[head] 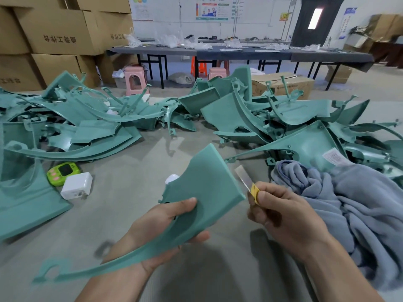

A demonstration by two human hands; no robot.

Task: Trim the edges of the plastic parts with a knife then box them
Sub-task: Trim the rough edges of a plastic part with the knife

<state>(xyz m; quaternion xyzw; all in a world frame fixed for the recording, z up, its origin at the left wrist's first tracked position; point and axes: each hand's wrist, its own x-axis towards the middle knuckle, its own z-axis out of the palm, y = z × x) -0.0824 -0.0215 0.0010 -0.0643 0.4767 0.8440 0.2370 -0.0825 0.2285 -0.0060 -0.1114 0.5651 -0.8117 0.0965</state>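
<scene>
the left hand [165, 223] grips a teal plastic panel [207, 184] from below, thumb curled over its face. just right of the panel, the right hand [281, 212] pinches a yellow-handled knife [245, 179], blade beside the panel's edge. behind the panel lie heaps of teal parts [229, 112]; to its left a green timer [63, 172]; to its right a grey blanket [349, 192].
</scene>
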